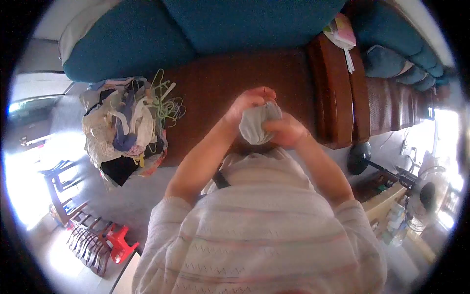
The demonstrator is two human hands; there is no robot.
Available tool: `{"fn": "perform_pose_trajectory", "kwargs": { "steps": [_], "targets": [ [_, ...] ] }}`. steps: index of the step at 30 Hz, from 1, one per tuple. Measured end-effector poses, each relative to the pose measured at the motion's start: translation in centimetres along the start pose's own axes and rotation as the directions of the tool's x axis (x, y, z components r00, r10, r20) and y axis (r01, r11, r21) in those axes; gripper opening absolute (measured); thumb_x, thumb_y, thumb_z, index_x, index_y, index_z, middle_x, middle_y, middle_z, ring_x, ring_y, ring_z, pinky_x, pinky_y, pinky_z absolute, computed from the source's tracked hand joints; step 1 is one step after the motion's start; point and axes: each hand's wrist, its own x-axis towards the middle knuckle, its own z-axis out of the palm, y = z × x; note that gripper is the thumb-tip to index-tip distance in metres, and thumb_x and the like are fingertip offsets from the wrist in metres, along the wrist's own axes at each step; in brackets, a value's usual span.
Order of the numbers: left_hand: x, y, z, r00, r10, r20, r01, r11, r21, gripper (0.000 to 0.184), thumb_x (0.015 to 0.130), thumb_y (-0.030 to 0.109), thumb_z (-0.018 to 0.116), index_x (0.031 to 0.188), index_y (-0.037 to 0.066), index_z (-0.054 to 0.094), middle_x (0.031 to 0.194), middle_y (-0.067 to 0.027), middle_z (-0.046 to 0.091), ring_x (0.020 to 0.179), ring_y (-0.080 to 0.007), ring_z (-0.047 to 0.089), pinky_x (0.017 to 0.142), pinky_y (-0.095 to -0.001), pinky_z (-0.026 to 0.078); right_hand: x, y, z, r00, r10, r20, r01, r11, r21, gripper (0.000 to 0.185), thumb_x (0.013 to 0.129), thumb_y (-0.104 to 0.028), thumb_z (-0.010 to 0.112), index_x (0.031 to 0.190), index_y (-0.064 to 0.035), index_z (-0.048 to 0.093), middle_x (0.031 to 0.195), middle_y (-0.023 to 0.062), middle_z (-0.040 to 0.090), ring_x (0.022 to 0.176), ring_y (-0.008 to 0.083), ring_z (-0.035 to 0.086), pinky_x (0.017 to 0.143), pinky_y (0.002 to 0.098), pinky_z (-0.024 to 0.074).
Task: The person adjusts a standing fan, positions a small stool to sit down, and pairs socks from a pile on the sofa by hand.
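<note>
A small bundle of light grey-green cloth (257, 124) is held between both hands, above the front part of a brown sofa seat (210, 81). My left hand (248, 104) grips its upper left side, with the fingers curled over the top. On the right side of the bundle, my right hand (286, 130) is closed on the cloth, its fingertips pressed against the front. To the left on the seat lies a pile of mixed clothes (122, 125), white, blue and black. Light green hangers (169, 105) lie tangled against the right edge of that pile.
Teal cushions (254, 24) line the sofa back. A brown armrest (333, 93) with a paper item (341, 35) on it stands to the right. A fan (426, 196) is at the lower right. A red stool (120, 243) stands at the lower left.
</note>
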Motion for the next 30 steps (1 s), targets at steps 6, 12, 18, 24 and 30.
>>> {"fn": "perform_pose_trajectory", "kwargs": {
  "steps": [6, 12, 18, 24, 30],
  "targets": [
    [-2.4, 3.9, 1.0, 0.977, 0.099, -0.188, -0.033, 0.945, 0.327, 0.029, 0.078, 0.024, 0.058, 0.098, 0.002, 0.053, 0.086, -0.0033, 0.058, 0.075, -0.0112, 0.056, 0.066, -0.0244, 0.045, -0.9, -2.8, 1.3, 0.974, -0.159, -0.163, 0.133, 0.978, -0.163, 0.035, 0.079, -0.014, 0.055, 0.112, -0.0031, 0.047, 0.107, 0.0071, 0.052, 0.100, 0.0222, 0.049, 0.085, 0.0362, 0.0396],
    [-1.5, 4.2, -2.3, 0.860, 0.289, -0.421, -0.084, 0.893, 0.442, 0.014, 0.076, 0.013, 0.059, 0.088, 0.006, 0.059, 0.082, -0.0011, 0.059, 0.074, -0.0116, 0.055, 0.067, -0.0245, 0.042, -0.1, -3.2, -2.8, 0.837, -0.414, -0.359, 0.350, 0.908, -0.230, 0.024, 0.082, -0.014, 0.055, 0.103, -0.0027, 0.052, 0.099, 0.0074, 0.058, 0.090, 0.0202, 0.056, 0.079, 0.0324, 0.0453],
    [-3.2, 6.6, -3.2, 0.881, 0.385, -0.275, -0.436, 0.886, -0.157, 0.014, 0.082, 0.015, 0.052, 0.094, 0.007, 0.056, 0.090, -0.0042, 0.059, 0.086, -0.0166, 0.055, 0.078, -0.0337, 0.045, -0.1, -5.4, -5.0, 0.784, -0.481, -0.393, 0.476, 0.872, -0.118, 0.021, 0.080, -0.016, 0.058, 0.097, -0.0048, 0.055, 0.098, 0.0074, 0.058, 0.089, 0.0211, 0.056, 0.078, 0.0363, 0.0463],
    [-3.9, 6.0, -4.5, 0.834, 0.345, -0.431, -0.441, 0.886, -0.145, 0.019, 0.080, 0.021, 0.053, 0.096, 0.011, 0.056, 0.093, -0.0008, 0.058, 0.086, -0.0176, 0.054, 0.073, -0.0367, 0.044, 0.3, -6.3, -3.6, 0.664, -0.405, -0.628, 0.472, 0.879, -0.068, 0.032, 0.079, -0.028, 0.059, 0.103, -0.0073, 0.052, 0.107, 0.0067, 0.053, 0.102, 0.0226, 0.047, 0.089, 0.0398, 0.0362],
    [-6.2, 5.2, -5.0, 0.904, 0.332, -0.269, -0.383, 0.908, -0.167, 0.015, 0.085, 0.024, 0.049, 0.085, 0.010, 0.055, 0.073, -0.0019, 0.058, 0.054, -0.0133, 0.055, 0.040, -0.0255, 0.044, 1.2, -7.8, -9.7, 0.807, -0.410, -0.426, 0.511, 0.845, 0.155, 0.024, 0.082, -0.025, 0.055, 0.093, -0.0042, 0.056, 0.098, 0.0097, 0.058, 0.095, 0.0237, 0.053, 0.082, 0.0387, 0.0435]
  ]
}}
